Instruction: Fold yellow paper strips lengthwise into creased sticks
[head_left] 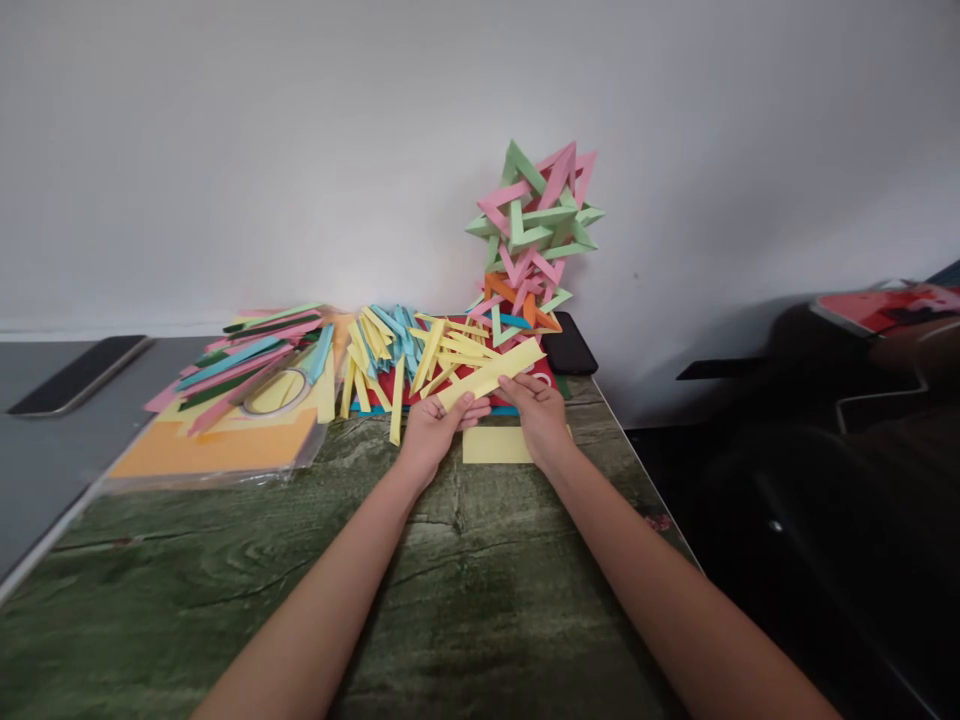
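Observation:
A yellow paper strip (491,374) slants upward to the right between my two hands, above the table. My left hand (439,425) pinches its lower left end, thumb on top. Along its lower edge, further right, the fingers of my right hand (538,408) are closed on the strip. Beneath my right hand a second yellow paper piece (495,445) lies flat on the table, partly covered by that hand. Just beyond the hands is a pile of folded yellow strips (450,352), with folded blue strips (405,335) beside it.
Folded-paper stars (536,220) in green, pink and orange stand against the wall. A black phone (570,345) lies at the right edge. Left are coloured strips (247,360), a tape roll (277,392) and orange paper (217,445) in plastic. Another phone (82,375) rests further left.

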